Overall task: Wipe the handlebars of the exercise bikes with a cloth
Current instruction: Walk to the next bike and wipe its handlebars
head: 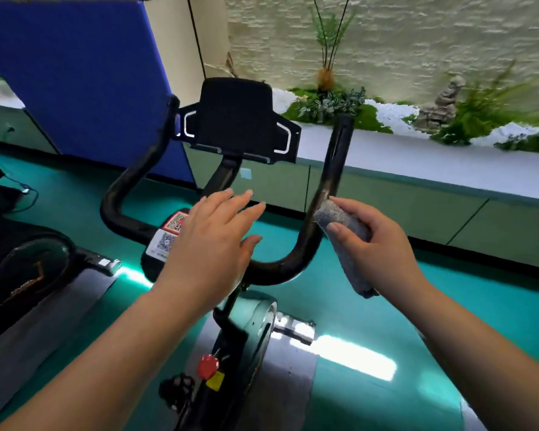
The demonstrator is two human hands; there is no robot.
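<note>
A black U-shaped handlebar (333,163) of an exercise bike rises in front of me, with a black console (235,116) between its two arms. My right hand (377,244) grips a folded grey cloth (339,219) and presses its upper end against the right arm of the handlebar, just above the bend. My left hand (212,241) hovers flat with fingers spread over the centre of the bar, above the QR-code stickers (168,234); it holds nothing.
A second bike (28,269) stands at the left. A red knob (207,367) sits on the frame below. Behind are a blue partition (75,73), a low green-panelled ledge (417,194) with plants, and a teal floor (371,300) with grey mats.
</note>
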